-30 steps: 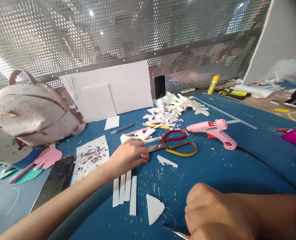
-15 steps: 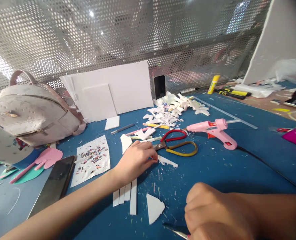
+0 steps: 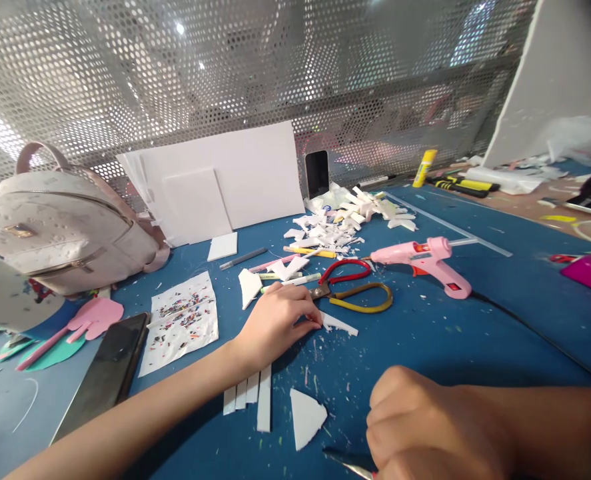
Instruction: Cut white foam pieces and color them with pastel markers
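Note:
My left hand point(image 3: 282, 320) is low over the blue table, thumb and fingertips closed at the left end of a jagged white foam board scrap point(image 3: 342, 325). Just beyond it lie large scissors point(image 3: 348, 287) with one red and one yellow handle loop. My right hand point(image 3: 415, 427) is curled in a fist at the front, around what looks like scissors; only their pointed metal blades point(image 3: 352, 465) and a bit of red show. Between the hands rests a white wedge-shaped piece point(image 3: 308, 418). Several white strips point(image 3: 264, 403) lie partly under my left forearm.
A pink glue gun point(image 3: 425, 257) with a black cord lies to the right. Behind are a heap of white scraps point(image 3: 330, 227), a standing white board point(image 3: 260, 173) and a glue stick point(image 3: 425, 168). On the left are a phone point(image 3: 108, 367), a speckled paper point(image 3: 180, 320) and a backpack point(image 3: 70, 220).
My left hand has moved slightly to the right, and the jagged scrap at its fingertips has shifted right with it. My right hand stays nearly still.

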Demonstrator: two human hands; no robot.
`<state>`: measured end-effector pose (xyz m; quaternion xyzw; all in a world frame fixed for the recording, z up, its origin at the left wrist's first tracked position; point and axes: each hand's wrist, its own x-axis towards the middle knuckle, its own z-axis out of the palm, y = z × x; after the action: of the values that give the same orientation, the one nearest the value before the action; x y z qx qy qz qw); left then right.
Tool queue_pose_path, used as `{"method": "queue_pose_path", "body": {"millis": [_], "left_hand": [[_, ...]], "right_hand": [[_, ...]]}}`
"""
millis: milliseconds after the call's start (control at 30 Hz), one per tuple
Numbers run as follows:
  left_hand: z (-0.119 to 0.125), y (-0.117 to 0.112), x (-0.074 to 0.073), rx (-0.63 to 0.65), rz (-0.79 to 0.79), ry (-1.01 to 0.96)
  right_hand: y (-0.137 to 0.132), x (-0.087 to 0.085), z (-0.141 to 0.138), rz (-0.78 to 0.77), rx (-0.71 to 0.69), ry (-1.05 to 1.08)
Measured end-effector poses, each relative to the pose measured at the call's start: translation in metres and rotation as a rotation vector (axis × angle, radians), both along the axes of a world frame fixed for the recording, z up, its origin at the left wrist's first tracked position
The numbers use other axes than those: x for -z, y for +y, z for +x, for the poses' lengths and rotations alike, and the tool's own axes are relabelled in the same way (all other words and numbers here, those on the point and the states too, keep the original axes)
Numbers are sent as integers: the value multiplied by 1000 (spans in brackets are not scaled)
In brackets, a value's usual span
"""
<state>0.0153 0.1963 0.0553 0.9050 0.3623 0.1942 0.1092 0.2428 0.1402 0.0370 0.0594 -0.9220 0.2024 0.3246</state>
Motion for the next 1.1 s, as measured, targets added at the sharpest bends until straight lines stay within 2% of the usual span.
{"method": "queue_pose_path", "body": {"millis": [433, 867, 1100], "left_hand": [[2, -1, -3, 12, -11, 31], [2, -2, -5, 11, -46, 31], [4, -6, -5, 63, -64, 27]], "right_hand": [[0, 5, 3, 59, 11, -65], [-1, 4, -1, -5, -16, 41], [2, -1, -3, -6, -18, 30]]}}
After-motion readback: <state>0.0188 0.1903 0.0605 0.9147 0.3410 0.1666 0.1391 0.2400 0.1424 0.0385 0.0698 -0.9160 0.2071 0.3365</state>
